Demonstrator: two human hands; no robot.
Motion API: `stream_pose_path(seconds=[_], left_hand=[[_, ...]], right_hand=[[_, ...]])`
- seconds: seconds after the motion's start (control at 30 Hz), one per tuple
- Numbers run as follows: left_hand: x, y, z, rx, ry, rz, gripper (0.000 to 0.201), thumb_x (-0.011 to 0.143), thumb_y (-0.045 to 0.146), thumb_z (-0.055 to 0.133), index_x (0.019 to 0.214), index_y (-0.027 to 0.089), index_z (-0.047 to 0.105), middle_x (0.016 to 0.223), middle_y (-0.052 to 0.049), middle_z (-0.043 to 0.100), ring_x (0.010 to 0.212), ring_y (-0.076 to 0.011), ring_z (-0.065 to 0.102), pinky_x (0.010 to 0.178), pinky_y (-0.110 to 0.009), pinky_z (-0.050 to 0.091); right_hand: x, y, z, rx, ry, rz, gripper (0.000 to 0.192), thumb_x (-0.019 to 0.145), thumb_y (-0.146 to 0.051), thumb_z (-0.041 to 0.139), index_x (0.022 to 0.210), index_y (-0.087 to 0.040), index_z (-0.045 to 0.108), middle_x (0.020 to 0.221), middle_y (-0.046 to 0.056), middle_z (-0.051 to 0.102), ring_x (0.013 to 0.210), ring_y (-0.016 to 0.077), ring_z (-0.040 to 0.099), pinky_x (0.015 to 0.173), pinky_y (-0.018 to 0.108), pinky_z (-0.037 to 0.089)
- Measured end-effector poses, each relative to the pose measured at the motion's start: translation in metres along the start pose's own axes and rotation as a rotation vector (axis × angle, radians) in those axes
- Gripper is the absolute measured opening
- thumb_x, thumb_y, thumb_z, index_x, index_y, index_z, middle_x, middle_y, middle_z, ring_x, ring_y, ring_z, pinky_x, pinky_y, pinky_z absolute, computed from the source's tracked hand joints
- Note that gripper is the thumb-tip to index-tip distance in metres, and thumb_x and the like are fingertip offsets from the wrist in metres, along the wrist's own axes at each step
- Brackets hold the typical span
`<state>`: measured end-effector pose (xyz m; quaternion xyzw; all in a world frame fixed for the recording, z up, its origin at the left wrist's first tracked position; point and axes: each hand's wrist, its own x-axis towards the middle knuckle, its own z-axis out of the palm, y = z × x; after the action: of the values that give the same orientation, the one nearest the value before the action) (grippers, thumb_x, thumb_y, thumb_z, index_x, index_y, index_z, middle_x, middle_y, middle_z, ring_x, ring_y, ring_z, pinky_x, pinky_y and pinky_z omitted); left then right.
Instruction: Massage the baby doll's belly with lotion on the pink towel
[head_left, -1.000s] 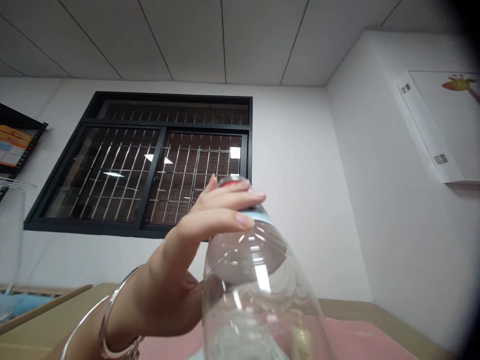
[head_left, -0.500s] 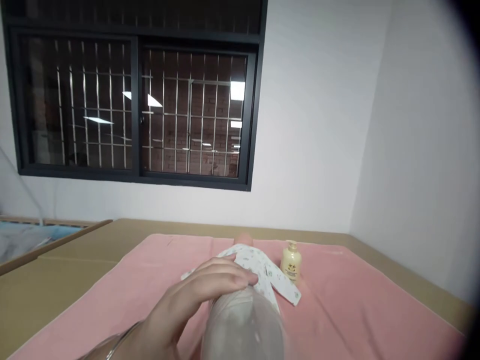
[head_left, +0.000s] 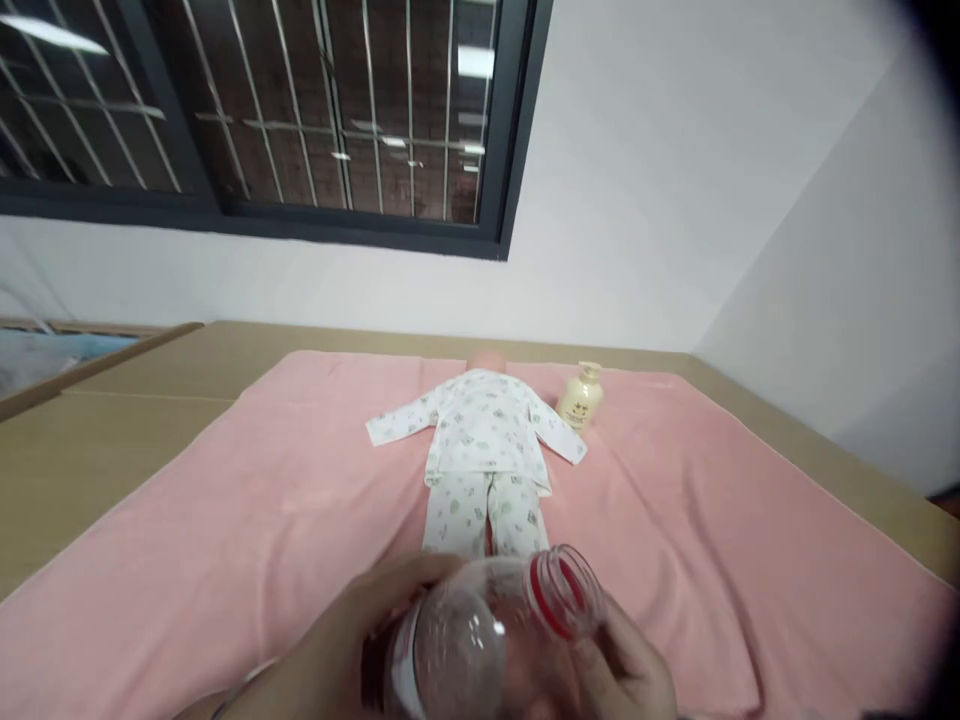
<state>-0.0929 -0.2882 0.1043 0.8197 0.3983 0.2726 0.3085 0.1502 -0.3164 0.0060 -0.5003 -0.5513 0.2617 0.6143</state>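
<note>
Our left grip (head_left: 360, 612) wraps the clear bottle (head_left: 461, 645); our right grip (head_left: 631, 668) is closed near its neck (head_left: 553, 595). We hold it tilted, this side of the pajamas (head_left: 487, 425); a yellow bottle (head_left: 581, 398) stands beside them.

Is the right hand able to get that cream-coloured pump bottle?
Probably not yet: the right hand is busy with the clear plastic bottle, and the cream-coloured pump bottle is farther off. Nothing tall seems to stand between, though.

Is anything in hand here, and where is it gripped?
A clear bottle: the left hand holds it around the body, near the pale band. The right hand is at the neck; whether it grips there cannot be told.
</note>
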Motion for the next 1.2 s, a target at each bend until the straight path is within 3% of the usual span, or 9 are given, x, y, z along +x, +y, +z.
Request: stream_pose_path(seconds=[0.07,0.17,0.47,0.67,0.8,0.87,1.2], left_hand=[[0.004,-0.007,0.001,0.007,-0.005,-0.07,0.071,0.069,0.031,0.073,0.136,0.035,0.049,0.118,-0.003,0.069,0.102,-0.0286,0.068,0.08,-0.04,0.061],[0.007,-0.019,0.003,0.09,0.03,-0.117,0.063,0.07,0.021,0.069,0.13,0.032,0.054,0.121,-0.003,0.068,0.106,-0.029,0.066,0.087,-0.042,0.058],[-0.002,-0.032,0.01,0.273,-0.046,-0.057,0.063,0.075,0.022,0.068,0.135,0.03,0.052,0.127,-0.005,0.063,0.11,-0.0264,0.063,0.091,-0.037,0.056],[-0.004,-0.028,0.008,0.223,-0.121,-0.067,0.069,0.074,0.022,0.067,0.139,0.033,0.048,0.126,-0.005,0.064,0.111,-0.0271,0.063,0.09,-0.037,0.055],[-0.006,-0.021,0.004,0.118,-0.284,-0.124,0.073,0.072,0.021,0.069,0.14,0.037,0.047,0.132,-0.002,0.062,0.117,-0.0277,0.061,0.095,-0.039,0.054],[-0.007,-0.02,0.003,0.098,-0.313,-0.133,0.074,0.069,0.022,0.072,0.138,0.037,0.049,0.134,-0.002,0.061,0.118,-0.0282,0.061,0.097,-0.041,0.054],[-0.006,-0.028,0.011,0.269,-0.247,-0.024,0.071,0.077,0.024,0.062,0.144,0.033,0.038,0.127,0.003,0.062,0.111,-0.0238,0.062,0.088,-0.033,0.058]], right_hand=[[0.007,0.001,-0.012,-0.006,0.023,-0.044,0.028,0.09,-0.036,0.063,0.116,-0.028,0.068,0.112,0.006,0.071,0.099,0.0274,0.07,0.08,0.037,0.061],[0.019,-0.006,-0.023,-0.03,-0.074,-0.129,0.03,0.088,-0.031,0.066,0.118,-0.032,0.068,0.109,0.005,0.071,0.094,0.0233,0.07,0.079,0.034,0.061],[0.027,-0.021,-0.01,-0.064,-0.271,-0.139,0.034,0.092,-0.026,0.062,0.125,-0.03,0.064,0.098,0.004,0.069,0.072,0.0155,0.065,0.062,0.026,0.058],[0.031,-0.025,-0.024,-0.206,-0.448,-0.259,0.041,0.093,-0.02,0.059,0.133,-0.031,0.058,0.115,0.007,0.067,0.103,0.0216,0.065,0.084,0.034,0.058],[0.035,-0.026,-0.036,-0.164,-0.604,-0.407,0.044,0.094,-0.012,0.055,0.133,-0.032,0.057,0.123,0.006,0.066,0.105,0.0215,0.065,0.084,0.037,0.057],[0.035,-0.025,-0.039,-0.119,-0.649,-0.458,0.045,0.094,-0.01,0.053,0.133,-0.032,0.057,0.124,0.006,0.066,0.105,0.0218,0.065,0.085,0.039,0.057],[0.017,-0.017,-0.031,-0.208,-0.482,-0.231,0.041,0.093,-0.018,0.057,0.132,-0.031,0.058,0.114,0.007,0.066,0.097,0.0217,0.066,0.077,0.035,0.06]])
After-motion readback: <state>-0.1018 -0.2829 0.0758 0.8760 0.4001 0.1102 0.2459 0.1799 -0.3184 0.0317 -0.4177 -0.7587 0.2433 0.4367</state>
